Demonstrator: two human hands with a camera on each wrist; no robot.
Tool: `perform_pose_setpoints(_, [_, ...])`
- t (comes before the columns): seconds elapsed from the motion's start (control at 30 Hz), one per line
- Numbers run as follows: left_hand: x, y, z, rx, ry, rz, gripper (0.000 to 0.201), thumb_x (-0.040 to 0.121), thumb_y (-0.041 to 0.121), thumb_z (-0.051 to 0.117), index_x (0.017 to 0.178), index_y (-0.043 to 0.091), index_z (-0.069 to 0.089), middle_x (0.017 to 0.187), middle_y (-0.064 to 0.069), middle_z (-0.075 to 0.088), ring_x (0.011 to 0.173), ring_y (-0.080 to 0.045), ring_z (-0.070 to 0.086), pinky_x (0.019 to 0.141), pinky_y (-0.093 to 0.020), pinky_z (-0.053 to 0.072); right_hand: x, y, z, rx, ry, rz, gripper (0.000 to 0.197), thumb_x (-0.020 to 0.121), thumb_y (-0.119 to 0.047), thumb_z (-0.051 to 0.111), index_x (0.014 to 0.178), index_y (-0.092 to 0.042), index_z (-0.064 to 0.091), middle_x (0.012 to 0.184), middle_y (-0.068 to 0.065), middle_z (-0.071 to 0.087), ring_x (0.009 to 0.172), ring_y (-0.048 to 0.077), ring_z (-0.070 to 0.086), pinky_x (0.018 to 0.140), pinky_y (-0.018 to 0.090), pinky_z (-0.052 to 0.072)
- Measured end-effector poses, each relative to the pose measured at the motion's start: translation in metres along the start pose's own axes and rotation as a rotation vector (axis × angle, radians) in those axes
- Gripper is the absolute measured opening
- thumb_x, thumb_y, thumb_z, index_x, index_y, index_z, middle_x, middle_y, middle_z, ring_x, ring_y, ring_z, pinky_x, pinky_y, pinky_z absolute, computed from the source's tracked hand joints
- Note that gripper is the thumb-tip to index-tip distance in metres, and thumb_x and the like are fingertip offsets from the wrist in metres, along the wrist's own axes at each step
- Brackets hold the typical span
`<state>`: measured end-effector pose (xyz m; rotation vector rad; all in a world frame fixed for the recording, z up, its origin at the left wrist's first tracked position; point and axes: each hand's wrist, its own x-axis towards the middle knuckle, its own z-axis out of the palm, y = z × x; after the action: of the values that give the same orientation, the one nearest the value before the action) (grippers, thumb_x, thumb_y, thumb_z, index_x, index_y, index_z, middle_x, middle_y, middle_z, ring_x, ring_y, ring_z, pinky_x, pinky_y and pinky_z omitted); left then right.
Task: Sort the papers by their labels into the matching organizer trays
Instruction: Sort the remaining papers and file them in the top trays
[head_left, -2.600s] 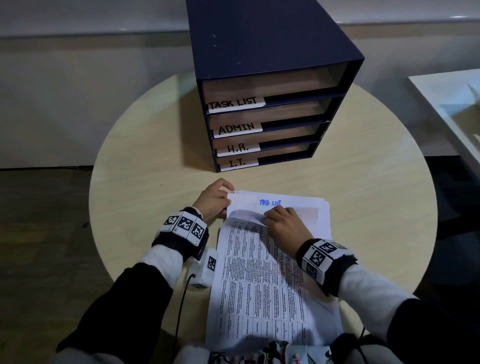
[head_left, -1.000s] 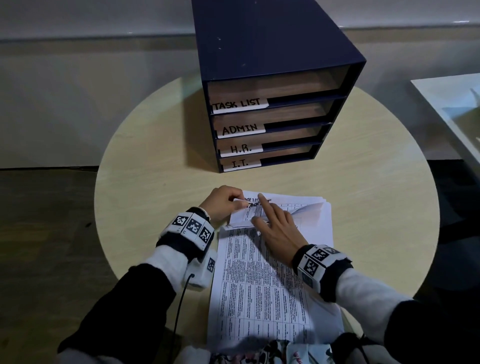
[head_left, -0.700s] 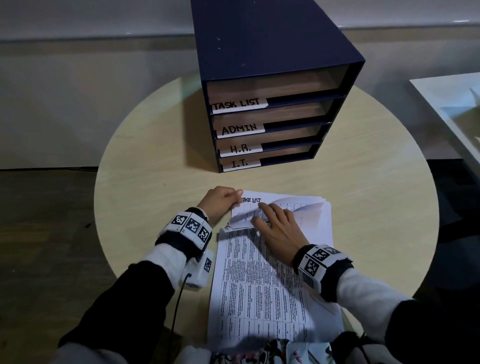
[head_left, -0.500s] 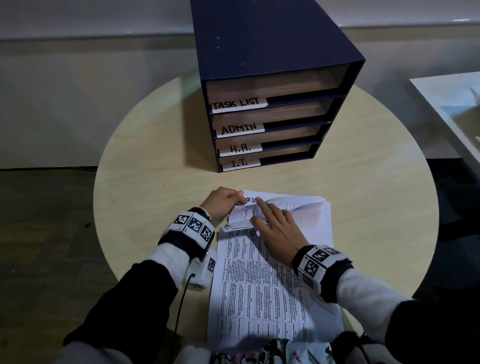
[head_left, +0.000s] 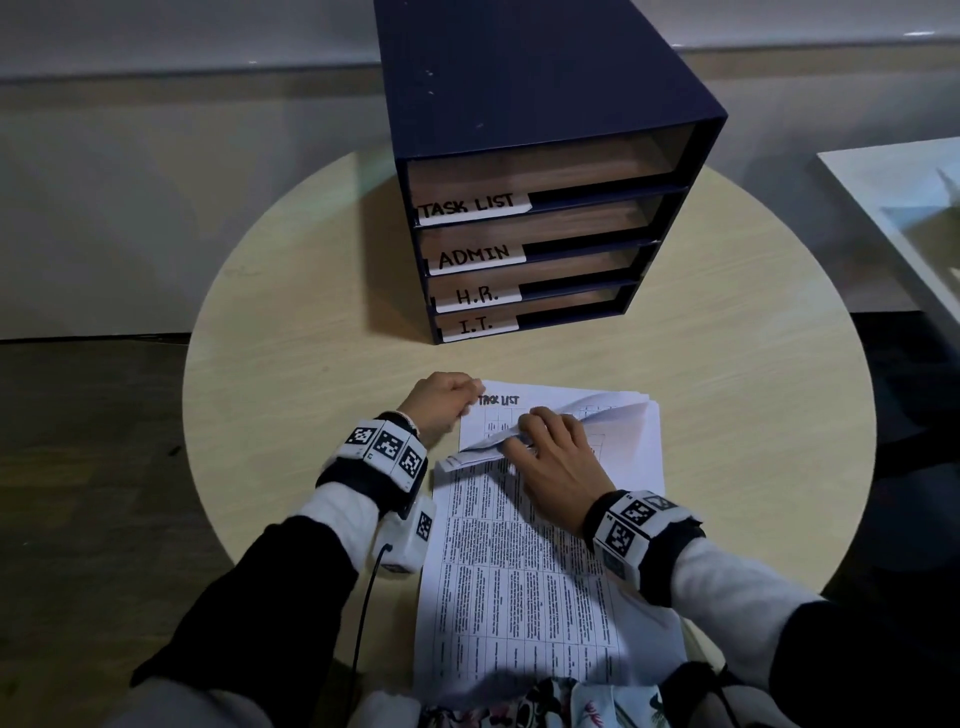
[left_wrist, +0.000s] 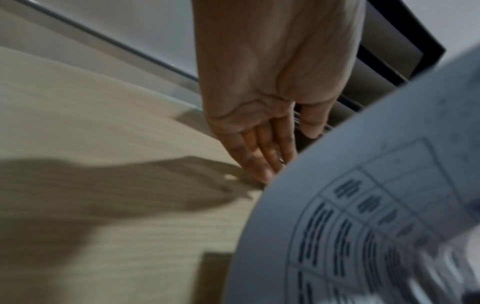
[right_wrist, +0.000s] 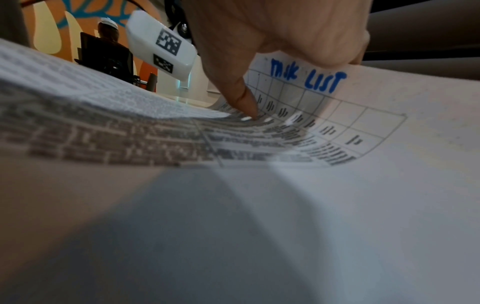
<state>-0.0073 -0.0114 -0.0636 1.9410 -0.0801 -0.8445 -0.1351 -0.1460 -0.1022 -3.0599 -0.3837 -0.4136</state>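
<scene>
A dark blue organizer (head_left: 519, 78) stands at the back of the round table (head_left: 291, 322), with trays marked TASK LIST (head_left: 472, 207), ADMIN (head_left: 480, 255), H.R. (head_left: 477, 295) and I.T. (head_left: 475, 326). A stack of printed papers (head_left: 519, 571) lies in front of me. My left hand (head_left: 441, 402) pinches the top-left corner of a sheet headed TASK LIST in black (head_left: 498, 415). My right hand (head_left: 556, 452) grips the top edges of upper sheets curled back toward me. In the right wrist view, its thumb (right_wrist: 244, 96) presses a curled sheet headed TASK LIST in blue (right_wrist: 306, 80).
A white table edge (head_left: 893, 208) shows at the far right. Bare tabletop (head_left: 753, 389) lies between the papers and the organizer and to both sides. The floor (head_left: 78, 467) drops off left of the table. A person sits far off in the right wrist view (right_wrist: 103, 41).
My right fingers, straight on the sheet half a second ago, have curled round the rolled-back sheet edges. More of the black TASK LIST heading shows. My left hand stays at the corner.
</scene>
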Motion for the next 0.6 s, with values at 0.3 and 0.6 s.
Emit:
perform_pose_setpoints(0.3, [-0.003,0.001,0.003,0.492,0.077,0.141,0.033,0.096,0.011,0.043,0.127,0.006,0.055,0.124,-0.014,0.048,0.12,-0.027,0.046,0.102,-0.031,0.035,0.002,-0.001,-0.006,-0.025,0.063,-0.001,0.074,0.044,-0.01,0.075,0.11,-0.026,0.044,0.089,0.004,0.057,0.073,0.022,0.055,0.072,0.035,0.034])
perform_pose_setpoints(0.6, [-0.023,0.01,0.008,0.303,-0.022,0.223,0.015,0.084,0.007,0.065,0.07,0.004,0.062,0.059,0.001,0.052,0.053,-0.01,0.046,0.055,-0.021,0.037,0.006,0.0,-0.009,0.033,0.059,0.124,0.097,0.039,-0.007,0.082,0.127,-0.003,0.041,0.077,-0.001,0.059,0.065,0.018,0.056,0.063,0.03,0.05])
